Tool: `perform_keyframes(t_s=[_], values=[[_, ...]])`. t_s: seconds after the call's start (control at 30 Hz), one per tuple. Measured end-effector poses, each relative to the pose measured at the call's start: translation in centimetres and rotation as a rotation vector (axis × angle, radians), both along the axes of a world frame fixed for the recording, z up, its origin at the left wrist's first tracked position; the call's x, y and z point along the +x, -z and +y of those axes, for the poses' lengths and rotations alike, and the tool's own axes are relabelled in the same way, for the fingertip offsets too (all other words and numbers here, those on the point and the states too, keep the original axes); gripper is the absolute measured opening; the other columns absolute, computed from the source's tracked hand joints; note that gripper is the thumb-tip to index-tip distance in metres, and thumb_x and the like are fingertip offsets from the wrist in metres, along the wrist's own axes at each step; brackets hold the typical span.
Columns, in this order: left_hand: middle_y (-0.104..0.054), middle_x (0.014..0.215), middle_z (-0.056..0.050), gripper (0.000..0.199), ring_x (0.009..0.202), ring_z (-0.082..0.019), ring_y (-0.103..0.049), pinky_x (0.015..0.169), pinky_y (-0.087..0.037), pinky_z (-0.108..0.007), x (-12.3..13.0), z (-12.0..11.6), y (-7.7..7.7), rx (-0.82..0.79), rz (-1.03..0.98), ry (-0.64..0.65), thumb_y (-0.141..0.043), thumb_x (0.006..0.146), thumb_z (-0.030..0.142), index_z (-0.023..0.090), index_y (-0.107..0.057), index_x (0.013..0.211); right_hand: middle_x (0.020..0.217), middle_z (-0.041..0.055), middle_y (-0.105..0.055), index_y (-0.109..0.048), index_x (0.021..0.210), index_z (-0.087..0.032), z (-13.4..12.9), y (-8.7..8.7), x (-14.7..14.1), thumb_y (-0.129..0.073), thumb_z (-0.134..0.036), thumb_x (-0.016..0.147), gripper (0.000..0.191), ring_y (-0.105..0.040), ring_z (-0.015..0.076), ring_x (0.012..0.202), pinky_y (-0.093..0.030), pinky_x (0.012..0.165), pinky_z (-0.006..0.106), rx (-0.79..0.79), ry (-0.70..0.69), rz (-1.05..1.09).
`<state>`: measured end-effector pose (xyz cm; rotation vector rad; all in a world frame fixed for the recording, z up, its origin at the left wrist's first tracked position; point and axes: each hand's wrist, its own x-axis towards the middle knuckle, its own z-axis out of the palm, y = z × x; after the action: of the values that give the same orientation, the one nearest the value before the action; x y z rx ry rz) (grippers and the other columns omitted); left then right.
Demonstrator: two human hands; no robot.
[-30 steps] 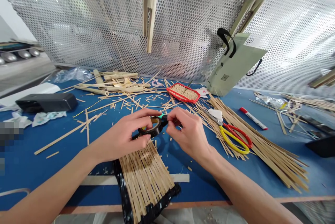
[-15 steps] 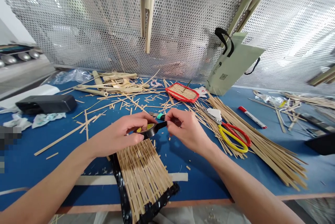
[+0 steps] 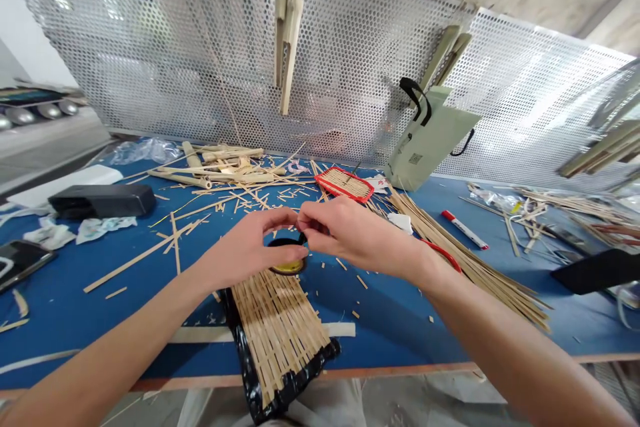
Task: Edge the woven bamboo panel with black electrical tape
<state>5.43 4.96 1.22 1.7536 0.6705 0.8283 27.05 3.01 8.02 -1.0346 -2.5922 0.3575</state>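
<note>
A roll of black tape with a yellow core is gripped between the thumb and fingers of my left hand. My right hand pinches the black tape at the roll's upper right edge, its fingertips touching those of my left hand. Just below the roll lies a woven bamboo strip panel, tilted over the table's front edge. Black tape wraps its left side and its lower edge. The panel's top end is partly hidden by my left hand and the roll.
Bamboo strips fan out at the right beside a red marker and partly hidden scissors. Behind stand a red-rimmed woven piece and a green bag. A black case lies left on the blue table.
My right hand has moved left, close against my left hand, and the stretch of tape between them has shortened. The roll now lies flatter. The camera view has shifted.
</note>
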Motion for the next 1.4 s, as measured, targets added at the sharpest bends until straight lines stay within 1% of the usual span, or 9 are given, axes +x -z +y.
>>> perform_keyframes(t_s=[0.13, 0.33, 0.5, 0.67, 0.83, 1.03, 1.2, 1.3, 1.4], values=[[-0.073, 0.103, -0.002, 0.019, 0.099, -0.020, -0.065, 0.091, -0.050, -0.033, 0.1, -0.7, -0.2, -0.081, -0.125, 0.073, -0.076, 0.093, 0.038, 0.023, -0.072, 0.104, 0.063, -0.0072, -0.051, -0.048, 0.077, -0.022, -0.4, -1.1, -0.4, -0.053, -0.011, 0.093, 0.021, -0.039, 0.0090, 0.055, -0.023, 0.054, 0.027, -0.043, 0.041, 0.059], [-0.074, 0.104, -0.002, 0.023, 0.098, -0.020, -0.067, 0.087, -0.053, -0.032, 0.5, -1.7, -0.1, -0.322, -0.257, 0.004, -0.072, 0.095, 0.044, 0.023, -0.072, 0.104, 0.064, -0.0059, -0.061, -0.050, 0.079, -0.022, -0.5, -1.7, -0.2, -0.053, -0.013, 0.096, 0.020, -0.050, 0.0095, 0.055, -0.032, 0.053, 0.024, -0.151, 0.039, 0.128], [-0.075, 0.111, -0.003, 0.023, 0.106, -0.023, -0.068, 0.095, -0.052, -0.037, 0.0, -1.8, -0.6, -0.181, -0.063, -0.031, -0.073, 0.092, 0.040, 0.025, -0.071, 0.108, 0.069, -0.0044, -0.057, -0.049, 0.081, -0.022, -0.2, -1.2, 0.1, -0.053, -0.012, 0.096, 0.019, -0.043, 0.0100, 0.059, -0.022, 0.056, 0.029, -0.012, 0.012, 0.020], [-0.071, 0.117, -0.004, 0.029, 0.093, -0.021, -0.062, 0.085, -0.049, -0.037, -0.5, -2.1, -0.7, -0.046, 0.084, -0.028, -0.070, 0.092, 0.042, 0.024, -0.069, 0.114, 0.067, -0.0047, -0.054, -0.048, 0.081, -0.022, 0.0, -1.1, 0.0, -0.052, -0.012, 0.097, 0.020, -0.040, 0.0106, 0.059, -0.022, 0.058, 0.030, -0.021, 0.038, 0.013], [-0.068, 0.120, -0.005, 0.027, 0.117, -0.025, -0.060, 0.097, -0.050, -0.037, 0.0, -2.3, -0.2, -0.021, -0.022, -0.040, -0.065, 0.097, 0.048, 0.024, -0.065, 0.110, 0.067, -0.0059, -0.056, -0.048, 0.085, -0.022, 0.0, -1.0, -0.3, -0.050, -0.012, 0.099, 0.018, -0.041, 0.0105, 0.058, -0.022, 0.059, 0.030, -0.050, -0.023, 0.020], [-0.068, 0.122, -0.006, 0.023, 0.117, -0.025, -0.062, 0.098, -0.052, -0.039, 0.1, -2.2, 0.9, -0.047, -0.076, 0.002, -0.067, 0.098, 0.036, 0.025, -0.059, 0.116, 0.067, -0.0062, -0.051, -0.043, 0.083, -0.022, 0.2, -0.9, -0.7, -0.050, -0.008, 0.096, 0.021, -0.037, 0.0103, 0.059, -0.019, 0.059, 0.030, -0.004, -0.034, 0.017], [-0.060, 0.142, -0.007, 0.034, 0.131, -0.028, -0.057, 0.102, -0.052, -0.041, -0.7, -3.7, 0.9, -0.134, -0.043, 0.043, -0.066, 0.095, 0.026, 0.027, -0.057, 0.128, 0.068, -0.0065, -0.047, -0.043, 0.084, -0.022, -0.1, -1.0, -0.7, -0.051, -0.012, 0.098, 0.019, -0.033, 0.0101, 0.060, -0.019, 0.059, 0.030, -0.022, -0.025, -0.009], [-0.061, 0.142, -0.006, 0.029, 0.132, -0.028, -0.056, 0.111, -0.047, -0.044, -0.5, -4.6, 0.3, -0.086, -0.027, -0.038, -0.065, 0.099, 0.039, 0.028, -0.060, 0.126, 0.069, -0.0062, -0.049, -0.043, 0.085, -0.022, -0.3, -1.1, -0.9, -0.050, -0.013, 0.098, 0.017, -0.034, 0.0098, 0.061, -0.019, 0.060, 0.029, -0.070, -0.059, -0.011], [-0.068, 0.126, -0.005, 0.029, 0.116, -0.027, -0.061, 0.100, -0.051, -0.042, 0.0, -5.0, -0.4, -0.030, 0.037, -0.160, -0.067, 0.098, 0.046, 0.026, -0.060, 0.117, 0.069, -0.0062, -0.051, -0.043, 0.085, -0.022, -0.5, -1.1, -1.4, -0.049, -0.013, 0.097, 0.017, -0.035, 0.0096, 0.061, -0.020, 0.060, 0.029, -0.112, -0.091, 0.010]])
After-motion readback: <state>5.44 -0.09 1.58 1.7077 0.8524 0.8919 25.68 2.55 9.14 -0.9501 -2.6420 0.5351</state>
